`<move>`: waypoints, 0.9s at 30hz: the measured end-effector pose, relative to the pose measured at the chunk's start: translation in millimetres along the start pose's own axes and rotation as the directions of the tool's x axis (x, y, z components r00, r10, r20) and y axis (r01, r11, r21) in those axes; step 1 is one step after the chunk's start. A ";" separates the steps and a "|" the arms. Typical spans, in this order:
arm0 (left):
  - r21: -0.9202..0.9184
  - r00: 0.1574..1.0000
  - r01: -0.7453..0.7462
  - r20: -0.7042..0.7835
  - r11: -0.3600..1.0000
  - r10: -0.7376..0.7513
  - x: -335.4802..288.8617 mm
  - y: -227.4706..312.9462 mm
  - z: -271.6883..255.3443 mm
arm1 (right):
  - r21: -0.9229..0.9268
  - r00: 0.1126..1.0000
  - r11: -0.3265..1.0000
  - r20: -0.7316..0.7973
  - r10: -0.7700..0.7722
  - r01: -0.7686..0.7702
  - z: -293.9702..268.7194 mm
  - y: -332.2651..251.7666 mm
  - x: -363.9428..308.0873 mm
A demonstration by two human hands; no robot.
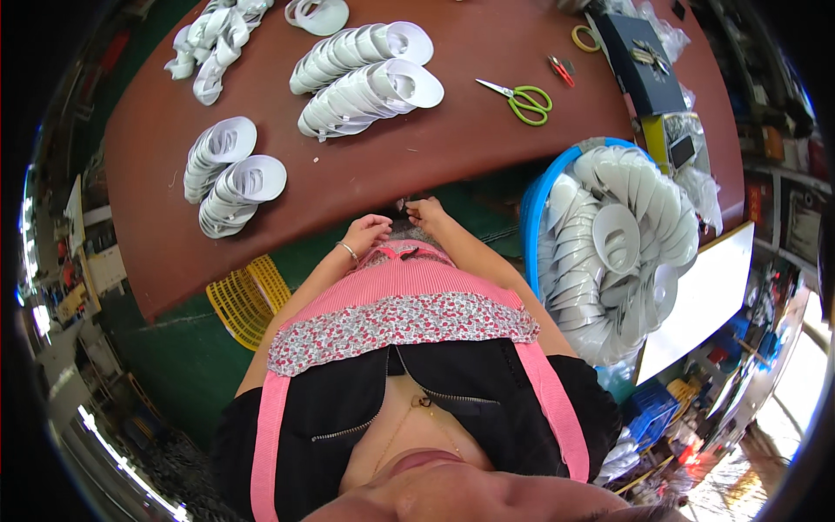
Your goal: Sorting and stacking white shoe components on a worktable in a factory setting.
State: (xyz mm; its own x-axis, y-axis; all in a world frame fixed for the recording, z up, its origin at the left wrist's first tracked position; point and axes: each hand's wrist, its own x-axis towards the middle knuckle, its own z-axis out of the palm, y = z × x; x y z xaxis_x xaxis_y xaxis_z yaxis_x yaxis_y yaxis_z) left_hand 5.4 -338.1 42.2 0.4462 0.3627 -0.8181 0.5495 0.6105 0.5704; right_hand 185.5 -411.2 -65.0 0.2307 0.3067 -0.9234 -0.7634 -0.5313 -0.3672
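Note:
My left hand (pixel 369 231), with a bracelet on its wrist, is at my apron's top edge below the table's front edge. Its fingers are curled together, and I cannot make out anything in them. Close beside it, my right hand (pixel 424 212) has its fingers pinched at a small dark thing (pixel 402 207), too small to name. Neither hand touches the white visors. Two long nested rows of white visors (pixel 370 96) lie on the brown table (pixel 348 178), with two shorter stacks (pixel 230 196) at the left.
Green-handled scissors (pixel 527 104), red-handled snips (pixel 562 73) and a tape roll (pixel 585 38) lie at the right, near a dark box (pixel 639 70). A blue tub (pixel 532 217) full of nested visors stands at my right. Beneath the table's left side sits a yellow basket (pixel 243 300).

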 end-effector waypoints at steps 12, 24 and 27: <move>-0.699 0.896 0.346 0.443 0.626 -0.001 -7.0 1.6 3.6 | -0.189 0.697 0.980 0.711 0.096 0.058 -19.2 -26.7 -91.4; -0.027 0.789 -0.521 0.366 0.853 0.493 -41.9 113.9 42.3 | -0.060 0.634 0.723 0.533 -0.560 0.689 -0.6 -100.6 -180.7; 0.078 0.827 -0.454 0.408 0.888 0.387 -42.5 112.8 32.8 | 0.163 0.717 0.809 0.389 -0.579 0.565 21.8 -118.4 -201.1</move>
State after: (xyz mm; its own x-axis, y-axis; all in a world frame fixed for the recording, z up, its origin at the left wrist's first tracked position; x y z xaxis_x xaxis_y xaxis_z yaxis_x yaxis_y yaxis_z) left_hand 71.6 -307.8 143.7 0.8700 0.2487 -0.4258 0.3402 0.3225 0.8833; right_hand 216.3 -392.8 166.6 0.3727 0.8346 -0.4057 -0.5851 -0.1280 -0.8008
